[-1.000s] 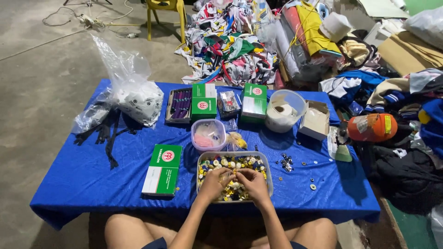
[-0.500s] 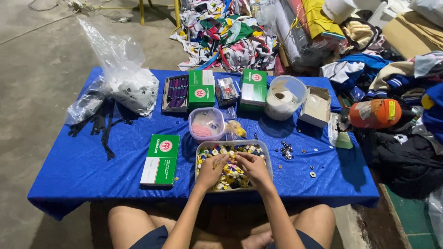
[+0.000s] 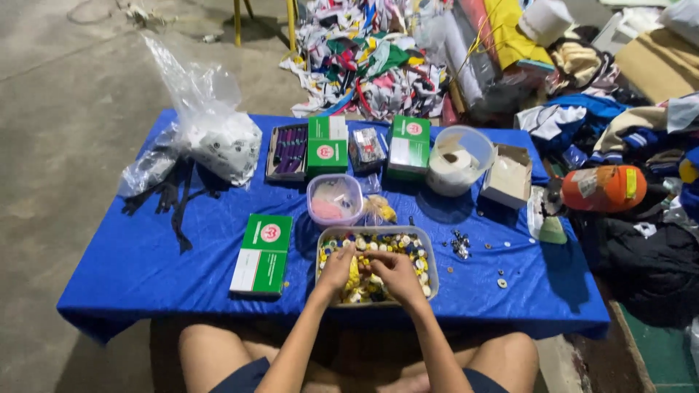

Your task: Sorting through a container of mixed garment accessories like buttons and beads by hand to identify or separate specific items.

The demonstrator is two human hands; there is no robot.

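While both hands work inside the tray (image 3: 429,251) of small coloured buttons (image 3: 408,244), the left hand (image 3: 337,268) lies palm-down with fingers curled into the pile, and the right hand (image 3: 393,273) sits just beside it, fingers bent and tips buried among the pieces. Whether either hand has pinched a button is hard to tell from this height; the fingertips are hidden.

That tray sits at the near edge of the blue cloth (image 3: 145,269), right in front of the person's knees. A green box (image 3: 262,253) lies just to its left, a round tub (image 3: 335,200) with pink contents stands just behind it, and loose metal bits (image 3: 460,244) are scattered to its right.

Risk, as I judge it: the tray is close to the cloth's edge, so a hard push or a forearm dragging back could tip it into the lap. Raking through a heaped pile could also flick pieces over the low rim, where they would mix with the metal bits.
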